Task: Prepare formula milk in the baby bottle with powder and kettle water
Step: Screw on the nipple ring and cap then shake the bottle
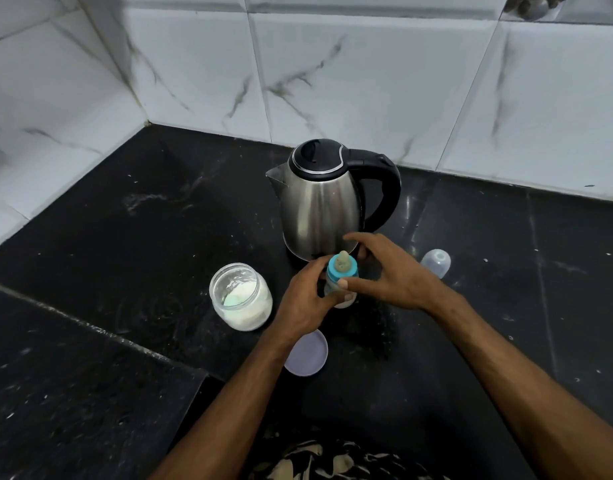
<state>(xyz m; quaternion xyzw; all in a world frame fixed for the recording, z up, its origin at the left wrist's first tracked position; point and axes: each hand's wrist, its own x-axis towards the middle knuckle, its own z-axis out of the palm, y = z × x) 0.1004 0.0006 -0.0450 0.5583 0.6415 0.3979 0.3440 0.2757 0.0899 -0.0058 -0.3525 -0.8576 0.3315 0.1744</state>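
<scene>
Black stone counter is backed by marbled white tiles; on it, before the steel kettle, the small blue-collared baby bottle is gripped by the left hand, its collar pinched by the right hand, beside an open glass jar of white powder

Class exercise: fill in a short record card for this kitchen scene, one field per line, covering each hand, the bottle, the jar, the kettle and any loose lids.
left hand: grips baby bottle body
right hand: fingers at the bottle's blue collar
bottle: upright, teat on
powder jar: open, left of bottle
kettle: lid shut, behind bottle
loose lid: flat on counter
clear cap: right of bottle
</scene>
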